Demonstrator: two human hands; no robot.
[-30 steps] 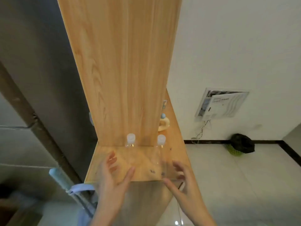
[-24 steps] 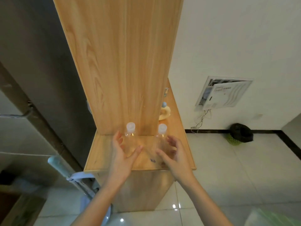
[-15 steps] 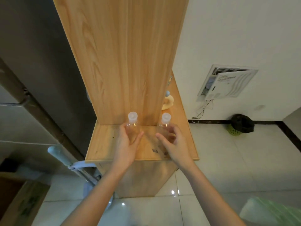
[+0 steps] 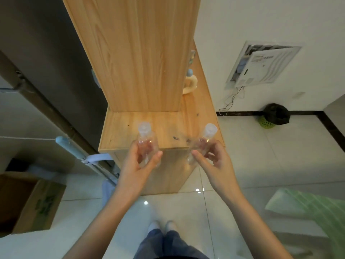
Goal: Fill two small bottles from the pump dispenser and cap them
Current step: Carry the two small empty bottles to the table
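Observation:
My left hand (image 4: pixel 138 161) grips a small clear bottle (image 4: pixel 146 143) with a whitish cap, held upright above the front edge of the wooden shelf (image 4: pixel 121 131). My right hand (image 4: pixel 212 161) grips a second clear capped bottle (image 4: pixel 202 142), tilted to the right, near the shelf's front right corner. Both bottles look empty and are lifted off the wood. No pump dispenser shows in the head view.
A tall wooden panel (image 4: pixel 134 53) rises behind the shelf. A cream ornament (image 4: pixel 190 85) sits further back on the right. A mop handle (image 4: pixel 74 152) and a cardboard box (image 4: pixel 31 202) stand at the left, a bin (image 4: pixel 274 115) by the wall, green fabric (image 4: pixel 313 212) at right.
Both hands reached forward, closed round the two bottles standing against the panel, and lifted them back toward the shelf's front edge. The view has pulled back and down.

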